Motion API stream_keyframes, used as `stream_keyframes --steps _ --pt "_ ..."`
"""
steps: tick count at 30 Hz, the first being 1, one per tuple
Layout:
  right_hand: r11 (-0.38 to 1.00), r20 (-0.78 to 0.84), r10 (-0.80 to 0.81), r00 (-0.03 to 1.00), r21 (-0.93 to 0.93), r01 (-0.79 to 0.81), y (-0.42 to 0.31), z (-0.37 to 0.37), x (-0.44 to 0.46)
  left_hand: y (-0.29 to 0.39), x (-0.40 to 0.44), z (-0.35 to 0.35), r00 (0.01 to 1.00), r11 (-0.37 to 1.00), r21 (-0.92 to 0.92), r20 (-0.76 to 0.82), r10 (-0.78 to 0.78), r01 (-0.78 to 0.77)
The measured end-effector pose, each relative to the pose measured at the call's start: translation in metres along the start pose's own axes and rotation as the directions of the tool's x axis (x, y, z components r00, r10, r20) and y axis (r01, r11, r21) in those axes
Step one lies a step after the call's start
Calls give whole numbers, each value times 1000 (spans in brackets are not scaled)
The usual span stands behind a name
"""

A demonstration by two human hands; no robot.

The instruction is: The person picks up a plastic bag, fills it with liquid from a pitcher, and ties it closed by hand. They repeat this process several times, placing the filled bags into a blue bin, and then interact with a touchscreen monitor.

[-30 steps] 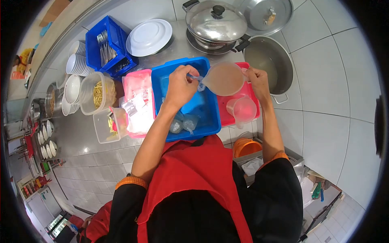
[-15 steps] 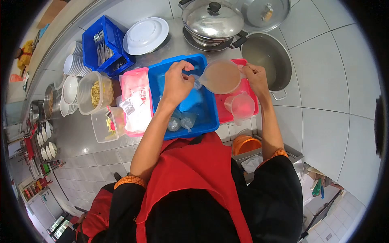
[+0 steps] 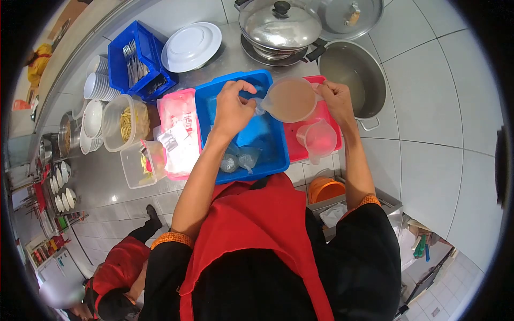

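Note:
Over the blue tray (image 3: pixel 243 174), my left hand (image 3: pixel 234 109) pinches a small clear plastic bag (image 3: pixel 259 107) that hangs at the spout of a jug. My right hand (image 3: pixel 336 99) grips the handle of this translucent jug (image 3: pixel 292 100), which holds cloudy brownish liquid and is tilted toward the bag. Filled, knotted clear bags (image 3: pixel 247 158) lie in the near part of the blue tray. A second translucent jug (image 3: pixel 318 139), seemingly empty, stands on the red tray (image 3: pixel 297 152) under my right hand.
A large pot of liquid (image 3: pixel 353 80) stands at the right, beside a lidded pan (image 3: pixel 280 27). At the left are a pink tray (image 3: pixel 179 134), food tubs (image 3: pixel 126 123), a blue cutlery bin (image 3: pixel 134 59), plates (image 3: pixel 191 47) and bowls. A co-worker (image 3: pixel 120 267) is at lower left.
The jug and both hands have shifted slightly left in view, along with the surroundings. More of the co-worker, including a leg, now shows at lower left.

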State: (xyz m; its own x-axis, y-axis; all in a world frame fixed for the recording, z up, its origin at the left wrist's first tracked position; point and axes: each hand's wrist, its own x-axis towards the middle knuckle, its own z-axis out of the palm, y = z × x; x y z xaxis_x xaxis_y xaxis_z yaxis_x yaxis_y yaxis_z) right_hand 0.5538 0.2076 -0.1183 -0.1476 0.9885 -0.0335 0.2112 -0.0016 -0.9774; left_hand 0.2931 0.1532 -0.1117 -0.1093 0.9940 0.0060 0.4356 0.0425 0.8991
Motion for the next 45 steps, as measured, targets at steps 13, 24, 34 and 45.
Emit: stream_keyframes --steps 13,24,34,45 --pt "998 15 1 1000 -58 -1 -5 -3 0 -2 0 -1 1000 999 -39 3 -30 30" --pt "999 -16 -25 1000 -28 24 -11 -2 0 -3 -1 0 1000 998 -63 -1 -22 21" --pt "999 -14 -35 999 -7 35 -4 -3 3 -3 -3 1 1000 999 -33 7 -6 6" --pt "1000 1 -7 1000 -25 7 -7 -4 5 0 -4 -1 1000 1000 -27 26 2 -1"
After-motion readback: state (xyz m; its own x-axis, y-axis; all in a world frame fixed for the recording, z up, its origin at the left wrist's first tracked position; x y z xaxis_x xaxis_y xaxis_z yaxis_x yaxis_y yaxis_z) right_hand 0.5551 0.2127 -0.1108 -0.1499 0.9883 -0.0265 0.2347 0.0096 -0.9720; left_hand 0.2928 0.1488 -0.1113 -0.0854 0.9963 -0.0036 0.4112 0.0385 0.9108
